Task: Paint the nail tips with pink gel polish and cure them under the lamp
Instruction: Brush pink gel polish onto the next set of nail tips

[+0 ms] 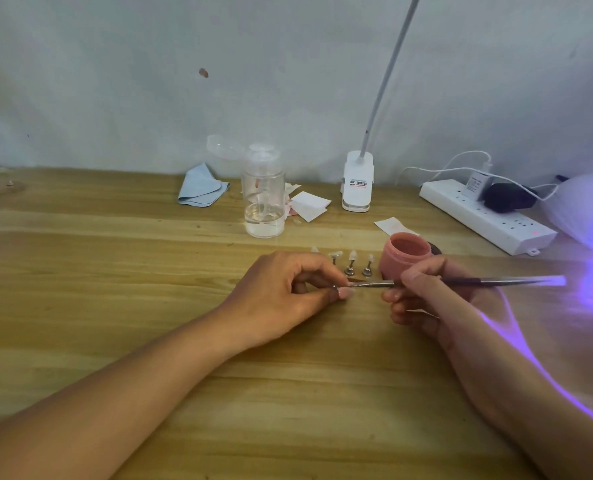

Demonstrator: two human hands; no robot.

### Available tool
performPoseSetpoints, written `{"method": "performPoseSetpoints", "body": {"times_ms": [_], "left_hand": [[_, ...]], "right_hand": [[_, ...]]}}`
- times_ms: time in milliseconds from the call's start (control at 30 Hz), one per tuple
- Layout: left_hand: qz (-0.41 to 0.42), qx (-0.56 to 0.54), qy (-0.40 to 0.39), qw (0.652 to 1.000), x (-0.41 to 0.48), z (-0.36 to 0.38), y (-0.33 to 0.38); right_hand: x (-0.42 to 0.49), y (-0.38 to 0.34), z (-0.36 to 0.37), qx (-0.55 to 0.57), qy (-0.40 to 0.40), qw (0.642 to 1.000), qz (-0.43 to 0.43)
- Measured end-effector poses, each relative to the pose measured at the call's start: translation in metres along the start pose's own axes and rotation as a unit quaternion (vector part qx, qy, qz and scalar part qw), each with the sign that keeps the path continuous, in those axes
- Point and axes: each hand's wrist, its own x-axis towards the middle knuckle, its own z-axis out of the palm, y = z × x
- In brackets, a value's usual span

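Note:
My left hand point(288, 289) pinches a small nail tip on its metal stand point(338, 287) between thumb and fingers, just above the wooden table point(149, 306). My right hand point(423, 296) grips a thin brush point(478, 281) like a pen, and its tip touches the held nail tip. Behind the hands, several other nail tips on metal stands point(351, 263) stand in a row. An open pink gel polish jar point(406, 254) sits right of that row. The curing lamp point(589, 209) glows purple at the far right edge.
A clear pump bottle point(263, 195) with liquid stands at the back centre, a blue cloth point(201, 187) to its left and white paper wipes point(310, 206) to its right. A clip lamp base point(357, 183) and a white power strip point(485, 216) lie at the back right.

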Motion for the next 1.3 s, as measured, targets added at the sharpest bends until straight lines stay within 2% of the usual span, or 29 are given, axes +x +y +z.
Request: {"method": "performPoseSetpoints", "body": {"times_ms": [467, 633, 933, 1300], "left_hand": [[0.0, 0.002, -0.004, 1.0, -0.0005, -0.0006, 0.0], [0.009, 0.027, 0.004, 1.0, -0.0013, -0.0005, 0.0011], [0.013, 0.036, -0.003, 0.999, -0.0023, -0.0007, 0.0021], [0.013, 0.011, -0.002, 1.0, -0.0018, -0.0008, 0.001]], "right_hand": [[-0.003, -0.0018, 0.0007, -0.008, 0.013, 1.0, 0.004], [-0.0036, -0.0048, -0.0026, 0.048, 0.034, 0.998, -0.013], [-0.0012, -0.0005, 0.0006, -0.011, 0.015, 1.0, -0.022], [-0.0002, 0.0016, -0.0035, 0.012, 0.042, 0.999, -0.023]]}}
